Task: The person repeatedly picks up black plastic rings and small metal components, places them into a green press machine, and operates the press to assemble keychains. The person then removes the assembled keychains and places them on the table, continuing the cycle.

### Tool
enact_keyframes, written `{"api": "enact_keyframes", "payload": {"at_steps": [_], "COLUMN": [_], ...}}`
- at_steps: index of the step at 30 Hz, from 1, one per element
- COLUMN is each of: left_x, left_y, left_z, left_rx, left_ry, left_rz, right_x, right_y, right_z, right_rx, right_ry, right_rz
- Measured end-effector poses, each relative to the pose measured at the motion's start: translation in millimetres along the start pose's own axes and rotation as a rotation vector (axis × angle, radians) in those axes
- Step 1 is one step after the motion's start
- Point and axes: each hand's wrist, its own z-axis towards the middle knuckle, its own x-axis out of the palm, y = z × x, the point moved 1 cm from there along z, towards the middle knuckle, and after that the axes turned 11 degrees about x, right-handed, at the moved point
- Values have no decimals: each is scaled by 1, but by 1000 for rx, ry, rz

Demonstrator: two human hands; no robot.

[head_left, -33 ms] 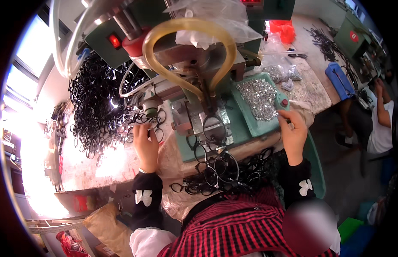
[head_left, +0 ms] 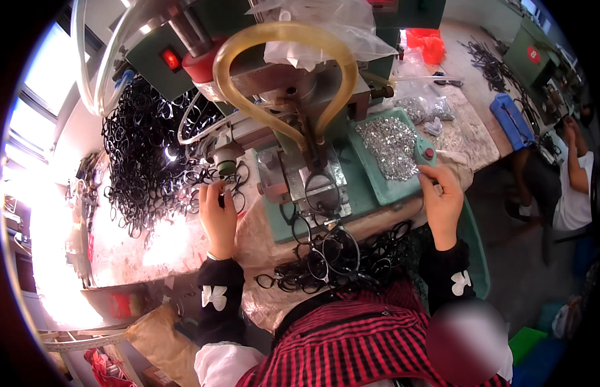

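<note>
My left hand (head_left: 217, 222) is above the bench at the edge of a heap of black ring-shaped parts (head_left: 148, 155). Its fingers are curled together around a dark bit too small to name. Fingers and thumb of my right hand (head_left: 444, 203) come close together at the near right rim of a green tray (head_left: 377, 187), which holds small shiny metal pieces (head_left: 390, 148). Whatever they pinch, if anything, is hidden. Between my hands, a black ring (head_left: 322, 193) sits under the head of a bench press (head_left: 313, 158). More linked black rings (head_left: 338, 251) hang in front of it.
A yellowish hose (head_left: 284, 29) loops over the press, and a green knob-like fitting (head_left: 226, 164) juts out beside my left hand. Bags of metal bits (head_left: 435, 109) and a blue pouch (head_left: 511, 122) lie on the right. Another person (head_left: 574, 174) sits at far right.
</note>
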Motion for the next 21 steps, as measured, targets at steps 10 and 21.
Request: {"api": "enact_keyframes", "payload": {"at_steps": [10, 21], "left_x": [45, 4], "left_y": [12, 26], "left_z": [-7, -11], "left_rx": [136, -287], "left_ry": [168, 42], "left_rz": [180, -167], "right_x": [84, 99], "right_y": [111, 131], "right_z": [8, -9], "right_rx": [-129, 234], "right_ry": [371, 576], "right_rz": [508, 872]}}
